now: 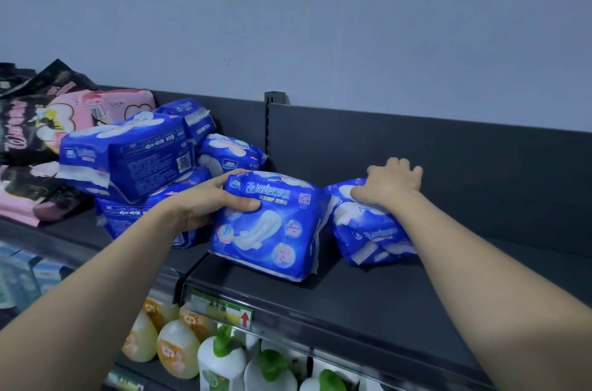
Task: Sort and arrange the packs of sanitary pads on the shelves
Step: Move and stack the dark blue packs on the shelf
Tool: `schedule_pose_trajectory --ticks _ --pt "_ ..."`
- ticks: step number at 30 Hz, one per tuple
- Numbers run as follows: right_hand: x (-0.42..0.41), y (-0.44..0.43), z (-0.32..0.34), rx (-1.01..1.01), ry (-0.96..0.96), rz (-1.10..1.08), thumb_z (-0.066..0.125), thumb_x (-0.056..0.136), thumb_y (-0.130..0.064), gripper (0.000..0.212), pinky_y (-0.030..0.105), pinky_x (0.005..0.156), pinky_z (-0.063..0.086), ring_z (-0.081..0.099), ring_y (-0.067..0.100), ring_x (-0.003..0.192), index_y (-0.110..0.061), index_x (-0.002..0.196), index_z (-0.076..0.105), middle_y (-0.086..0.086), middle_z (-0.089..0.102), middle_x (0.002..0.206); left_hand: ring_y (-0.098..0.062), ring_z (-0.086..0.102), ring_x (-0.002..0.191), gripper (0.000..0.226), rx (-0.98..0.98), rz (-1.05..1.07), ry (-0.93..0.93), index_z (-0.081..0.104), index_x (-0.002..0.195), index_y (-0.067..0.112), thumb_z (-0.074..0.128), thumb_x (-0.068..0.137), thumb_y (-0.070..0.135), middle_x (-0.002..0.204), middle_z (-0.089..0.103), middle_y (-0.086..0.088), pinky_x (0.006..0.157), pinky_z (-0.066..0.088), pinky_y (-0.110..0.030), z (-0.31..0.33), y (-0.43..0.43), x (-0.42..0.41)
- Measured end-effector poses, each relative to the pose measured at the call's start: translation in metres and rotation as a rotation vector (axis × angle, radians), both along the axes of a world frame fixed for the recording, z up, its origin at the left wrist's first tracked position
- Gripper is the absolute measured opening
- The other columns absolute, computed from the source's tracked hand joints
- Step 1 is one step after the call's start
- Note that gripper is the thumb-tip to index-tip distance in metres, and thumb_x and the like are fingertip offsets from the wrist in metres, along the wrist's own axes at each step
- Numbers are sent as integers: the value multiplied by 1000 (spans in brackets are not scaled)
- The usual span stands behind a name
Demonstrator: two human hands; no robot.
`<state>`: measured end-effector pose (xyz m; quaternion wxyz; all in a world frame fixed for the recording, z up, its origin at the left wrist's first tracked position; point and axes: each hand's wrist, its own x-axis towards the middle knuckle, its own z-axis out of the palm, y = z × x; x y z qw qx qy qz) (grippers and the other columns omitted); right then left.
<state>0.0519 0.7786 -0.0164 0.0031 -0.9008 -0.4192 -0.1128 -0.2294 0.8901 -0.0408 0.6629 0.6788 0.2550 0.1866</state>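
Gripping the middle pack [269,227] with the left hand [217,198]: thumb flat across the printed front, fingers curled round the top left corner and hidden behind it. Standing upright on the shelf [352,288], front face toward the camera, between the two hands. Clutching the right pack [368,230] with the right hand [390,185]: palm pressed down on top, fingers bent over the far edge, thumb on the near side. Lying tilted and crumpled under that hand, just beside the middle pack, touching it or nearly so. Left of the left hand, heaped: a loose pile [128,153] of blue packs. Farther left, a pink pack [105,105] and a black pack [22,121]. Below the forearms, one level down, bottles [176,349].
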Motion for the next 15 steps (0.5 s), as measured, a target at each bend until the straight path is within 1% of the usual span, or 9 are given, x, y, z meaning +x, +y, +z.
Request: schedule_pose_trajectory --ticks 1,3,4,5,7,9,11,13,15 --pt "2 -1 -1 46 91 21 53 80 -49 44 42 98 34 38 29 121 -19 112 55 10 40 132 -30 66 108 98 6 4 -2 59 119 23 100 30 28 118 69 -12 96 51 -46 -1 0 1" --pt "6 -2 -4 98 304 77 57 81 -38 31 35 82 44 49 27 111 -12 97 49 8 44 129 -30 67 107 102 16 9 -1 55 123 20 100 31 28 118 69 -12 90 55 -43 -4 1 3" --pt "7 -3 -3 84 367 97 58 82 -36 31 33 79 46 54 26 105 -12 99 50 7 50 127 -30 67 107 104 20 5 4 53 125 19 99 32 28 118 69 -12 88 56 -42 -4 1 4" --pt "9 -5 0 49 400 99 59 83 -37 36 34 82 49 58 26 104 -12 108 52 7 55 126 -30 67 108 106 24 -6 9 52 127 18 99 33 28 119 68 -12 87 56 -42 -5 1 4" --pt "11 -10 8 -28 437 81 63 83 -39 47 35 89 51 62 26 105 -10 119 57 8 62 123 -31 66 109 107 22 -26 21 50 130 18 99 35 28 120 68 -12 89 55 -43 -5 2 4" --pt "14 -15 15 -66 481 86 68 81 -36 31 29 70 49 63 24 80 -8 95 66 9 67 99 -32 65 110 109 12 -28 22 48 131 19 99 35 26 121 67 -13 92 53 -47 -6 5 3" --pt "13 -20 20 -37 509 75 71 79 -27 24 26 58 40 50 23 64 -7 77 58 7 57 80 -34 65 110 111 10 -31 25 45 134 20 99 37 24 122 67 -14 94 51 -50 -8 6 2" --pt "15 -22 19 67 537 69 67 81 -18 18 26 61 37 46 23 66 -9 74 53 7 52 76 -35 65 110 113 16 -31 22 43 135 19 99 37 25 122 67 -14 93 52 -50 -8 5 2" --pt "16 -26 14 259 491 29 61 82 -17 15 26 65 40 53 25 73 -13 70 53 4 57 79 -35 65 109 114 26 -18 10 42 135 19 99 36 27 121 67 -14 91 53 -50 -10 4 2"
